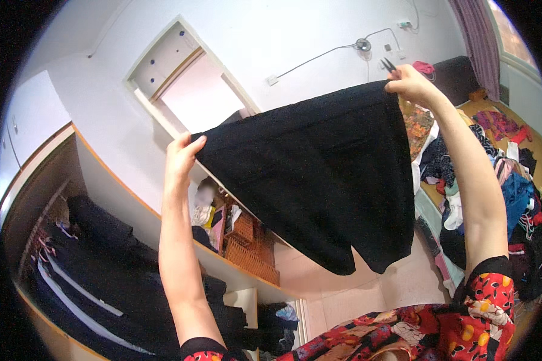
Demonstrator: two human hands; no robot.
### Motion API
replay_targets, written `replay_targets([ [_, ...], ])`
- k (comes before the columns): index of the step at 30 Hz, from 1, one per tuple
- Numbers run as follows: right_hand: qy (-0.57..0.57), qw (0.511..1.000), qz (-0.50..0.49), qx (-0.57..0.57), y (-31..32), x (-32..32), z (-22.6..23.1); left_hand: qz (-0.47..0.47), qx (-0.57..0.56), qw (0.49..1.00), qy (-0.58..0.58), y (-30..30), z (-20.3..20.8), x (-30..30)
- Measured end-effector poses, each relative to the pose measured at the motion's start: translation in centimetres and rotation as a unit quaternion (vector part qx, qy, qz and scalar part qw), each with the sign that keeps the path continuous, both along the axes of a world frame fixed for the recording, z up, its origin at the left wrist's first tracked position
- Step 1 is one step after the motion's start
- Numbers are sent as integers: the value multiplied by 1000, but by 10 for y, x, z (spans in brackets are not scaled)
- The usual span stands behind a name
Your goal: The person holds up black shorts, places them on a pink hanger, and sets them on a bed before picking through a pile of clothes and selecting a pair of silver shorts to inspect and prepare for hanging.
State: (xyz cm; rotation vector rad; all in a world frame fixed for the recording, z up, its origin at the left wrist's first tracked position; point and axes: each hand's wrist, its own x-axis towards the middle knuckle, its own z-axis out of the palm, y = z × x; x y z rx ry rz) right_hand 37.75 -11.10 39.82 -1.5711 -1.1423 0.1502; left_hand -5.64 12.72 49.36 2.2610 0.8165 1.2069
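Observation:
A pair of black trousers (307, 162) hangs stretched out between my two hands, waist edge up and legs down. My left hand (182, 157) pinches the left upper corner, thumb on the near side. Higher up, my right hand (411, 84) grips the right upper corner, so the waist edge slopes upward to the right. From between the fingers of that hand sticks out a small dark two-pronged thing (389, 64); its kind is unclear. The trouser legs hang above the pale floor.
On the left, an open wardrobe (90, 144) holds dark clothes (114, 259) on hangers. A heap of mixed clothes (512, 180) lies on the right. Behind the trousers stand a brown woven basket (247, 256) and a doorway (190, 90). A cable (313, 62) runs along the wall.

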Motion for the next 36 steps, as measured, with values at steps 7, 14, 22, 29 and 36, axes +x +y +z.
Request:
replay_targets([
  [7,-248,958,-145,10,20,27,7,-64,-2,998,-10,3,7,34],
  [14,-193,970,-145,-21,22,4,39,-84,22,996,-4,38,0,49],
  [22,-188,966,-179,-2,17,-38,45,-80,43,993,-81,109,-12,65],
  [29,-140,972,-190,-7,16,-42,51,-119,-26,989,-80,130,-18,82],
  [36,-200,954,-220,-35,16,-9,38,-245,-59,967,-29,139,-50,133],
])
